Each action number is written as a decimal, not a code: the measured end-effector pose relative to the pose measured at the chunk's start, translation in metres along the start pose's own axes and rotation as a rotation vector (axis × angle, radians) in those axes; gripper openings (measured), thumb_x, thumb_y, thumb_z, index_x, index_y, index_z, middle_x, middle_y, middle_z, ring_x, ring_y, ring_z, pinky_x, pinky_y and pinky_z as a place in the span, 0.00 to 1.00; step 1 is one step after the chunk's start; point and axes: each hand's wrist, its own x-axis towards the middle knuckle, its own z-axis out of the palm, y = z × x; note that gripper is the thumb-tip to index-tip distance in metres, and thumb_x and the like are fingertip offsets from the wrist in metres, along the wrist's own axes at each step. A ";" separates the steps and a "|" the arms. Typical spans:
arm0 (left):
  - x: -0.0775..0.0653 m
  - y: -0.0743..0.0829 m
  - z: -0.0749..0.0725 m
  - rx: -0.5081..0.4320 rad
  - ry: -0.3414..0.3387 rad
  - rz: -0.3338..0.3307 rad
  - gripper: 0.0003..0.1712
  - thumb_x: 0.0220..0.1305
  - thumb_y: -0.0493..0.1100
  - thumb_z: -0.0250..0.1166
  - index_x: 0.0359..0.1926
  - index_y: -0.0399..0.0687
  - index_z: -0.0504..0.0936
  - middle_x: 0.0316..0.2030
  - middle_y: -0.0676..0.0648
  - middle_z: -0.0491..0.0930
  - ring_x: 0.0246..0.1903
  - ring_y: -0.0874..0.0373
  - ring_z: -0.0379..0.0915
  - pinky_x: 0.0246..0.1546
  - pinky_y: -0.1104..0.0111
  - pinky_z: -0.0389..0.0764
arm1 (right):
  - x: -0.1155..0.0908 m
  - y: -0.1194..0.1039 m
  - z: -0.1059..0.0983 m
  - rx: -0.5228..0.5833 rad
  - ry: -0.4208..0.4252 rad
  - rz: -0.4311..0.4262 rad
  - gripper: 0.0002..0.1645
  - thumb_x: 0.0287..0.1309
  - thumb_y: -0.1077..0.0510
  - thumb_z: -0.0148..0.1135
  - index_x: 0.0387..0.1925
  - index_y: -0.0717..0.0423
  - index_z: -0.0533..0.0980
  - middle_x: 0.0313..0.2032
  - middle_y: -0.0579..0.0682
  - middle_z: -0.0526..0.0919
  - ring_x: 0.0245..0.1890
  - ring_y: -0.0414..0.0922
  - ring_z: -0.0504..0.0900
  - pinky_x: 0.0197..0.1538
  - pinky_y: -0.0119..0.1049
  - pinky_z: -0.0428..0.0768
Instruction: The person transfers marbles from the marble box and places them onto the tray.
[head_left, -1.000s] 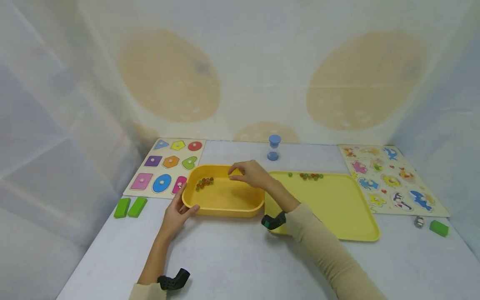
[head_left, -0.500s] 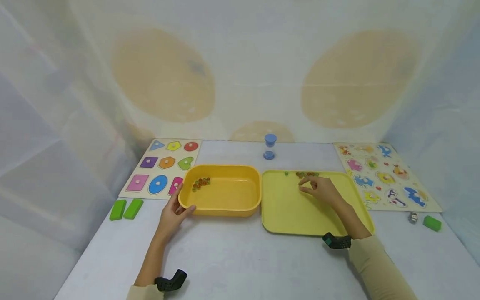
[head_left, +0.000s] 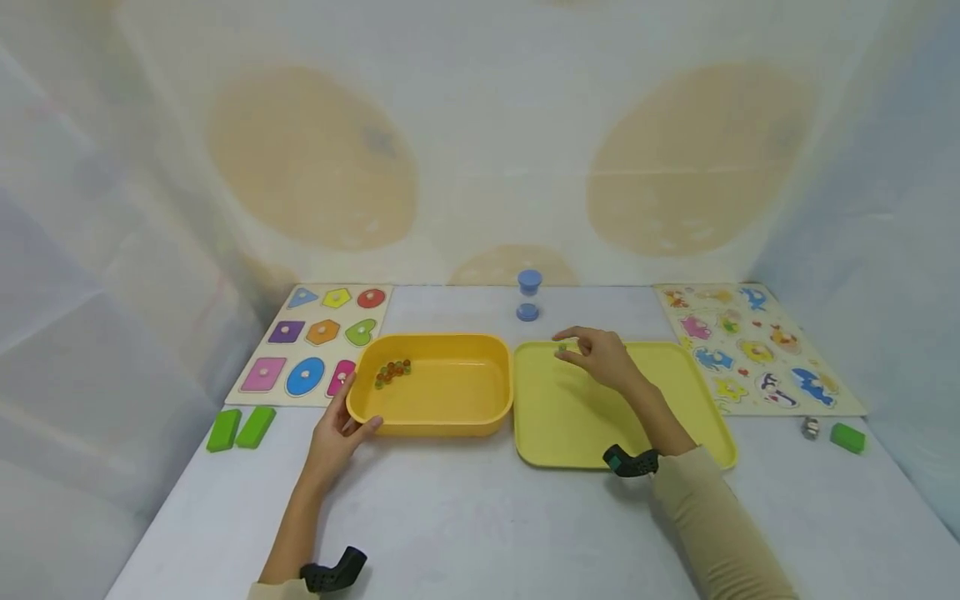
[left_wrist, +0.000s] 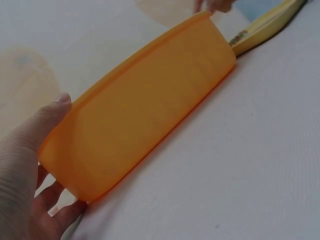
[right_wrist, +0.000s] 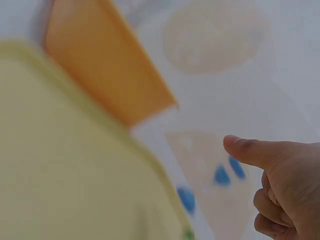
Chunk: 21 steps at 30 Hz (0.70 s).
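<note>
Left hand grips the orange bin, long axis left-right.

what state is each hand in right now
Left hand: holding the orange-yellow bin.
Right hand: at a green bead; whether it grips it cannot be told.

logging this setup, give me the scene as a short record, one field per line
left hand: holds the yellow-orange tub by its left end
right hand: over the pale yellow tray; head view shows a green bead between its fingertips, contact unclear
tub contents: green and reddish beads, clustered at the left
far middle: blue-capped hourglass, upright
far left: knobbed shape puzzle
far right: animal puzzle
green blocks: two at left, one at right
</note>
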 end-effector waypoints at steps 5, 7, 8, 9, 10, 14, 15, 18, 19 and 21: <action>-0.003 0.004 -0.003 -0.016 0.001 0.001 0.46 0.53 0.47 0.66 0.67 0.70 0.49 0.68 0.54 0.50 0.64 0.50 0.54 0.51 0.70 0.70 | 0.051 -0.053 0.033 0.075 -0.054 -0.111 0.14 0.53 0.51 0.61 0.42 0.50 0.79 0.10 0.43 0.56 0.10 0.38 0.51 0.15 0.28 0.55; -0.003 0.004 -0.004 -0.014 0.001 -0.002 0.46 0.53 0.47 0.65 0.67 0.70 0.49 0.68 0.54 0.50 0.64 0.50 0.53 0.51 0.69 0.69 | 0.070 -0.072 0.050 0.079 -0.096 -0.149 0.14 0.54 0.51 0.60 0.42 0.50 0.79 0.10 0.43 0.56 0.10 0.38 0.51 0.15 0.27 0.55; -0.003 0.004 -0.004 -0.011 -0.001 -0.004 0.46 0.53 0.47 0.65 0.67 0.70 0.49 0.68 0.54 0.49 0.64 0.50 0.53 0.52 0.68 0.69 | 0.078 -0.080 0.060 0.078 -0.120 -0.158 0.14 0.54 0.51 0.60 0.42 0.50 0.79 0.10 0.43 0.56 0.11 0.38 0.52 0.15 0.27 0.54; -0.003 0.004 -0.003 -0.010 -0.001 -0.006 0.46 0.53 0.47 0.65 0.67 0.70 0.49 0.68 0.54 0.50 0.64 0.50 0.53 0.52 0.68 0.69 | 0.085 -0.088 0.070 0.077 -0.144 -0.168 0.14 0.54 0.51 0.60 0.42 0.50 0.79 0.10 0.43 0.57 0.11 0.38 0.52 0.16 0.26 0.54; -0.002 0.001 -0.002 -0.006 0.001 -0.006 0.45 0.53 0.48 0.65 0.67 0.72 0.49 0.68 0.55 0.50 0.64 0.50 0.53 0.52 0.68 0.69 | 0.092 -0.095 0.079 0.077 -0.168 -0.183 0.14 0.54 0.51 0.60 0.42 0.50 0.79 0.10 0.43 0.57 0.11 0.38 0.52 0.16 0.26 0.54; 0.001 -0.002 0.001 -0.008 -0.005 0.001 0.46 0.53 0.48 0.65 0.67 0.71 0.49 0.67 0.57 0.50 0.64 0.51 0.53 0.52 0.68 0.69 | 0.109 -0.111 0.112 0.061 -0.274 -0.178 0.14 0.54 0.52 0.60 0.43 0.50 0.79 0.13 0.49 0.67 0.13 0.39 0.56 0.18 0.27 0.56; 0.002 -0.002 0.002 -0.013 -0.006 0.005 0.46 0.53 0.48 0.65 0.67 0.70 0.49 0.67 0.57 0.50 0.64 0.51 0.53 0.52 0.68 0.69 | 0.112 -0.113 0.119 0.065 -0.302 -0.164 0.14 0.54 0.53 0.60 0.43 0.51 0.79 0.16 0.51 0.72 0.14 0.39 0.59 0.19 0.27 0.59; 0.001 -0.002 0.001 -0.008 -0.012 0.002 0.46 0.53 0.48 0.65 0.67 0.70 0.49 0.67 0.56 0.50 0.64 0.50 0.54 0.52 0.67 0.70 | 0.118 -0.117 0.137 0.040 -0.374 -0.108 0.14 0.54 0.52 0.60 0.44 0.49 0.78 0.32 0.52 0.81 0.21 0.39 0.67 0.26 0.27 0.67; 0.001 -0.002 0.001 -0.009 -0.011 0.002 0.46 0.53 0.48 0.66 0.67 0.70 0.49 0.67 0.56 0.50 0.64 0.50 0.54 0.52 0.66 0.70 | 0.119 -0.117 0.142 0.030 -0.395 -0.098 0.14 0.54 0.52 0.60 0.44 0.48 0.78 0.34 0.52 0.81 0.23 0.39 0.68 0.28 0.27 0.69; 0.000 -0.001 -0.001 -0.006 -0.011 -0.002 0.45 0.53 0.48 0.66 0.67 0.72 0.50 0.67 0.56 0.51 0.64 0.50 0.54 0.52 0.66 0.70 | 0.120 -0.118 0.151 0.022 -0.421 -0.089 0.13 0.55 0.53 0.60 0.44 0.47 0.78 0.37 0.48 0.81 0.26 0.39 0.68 0.30 0.27 0.70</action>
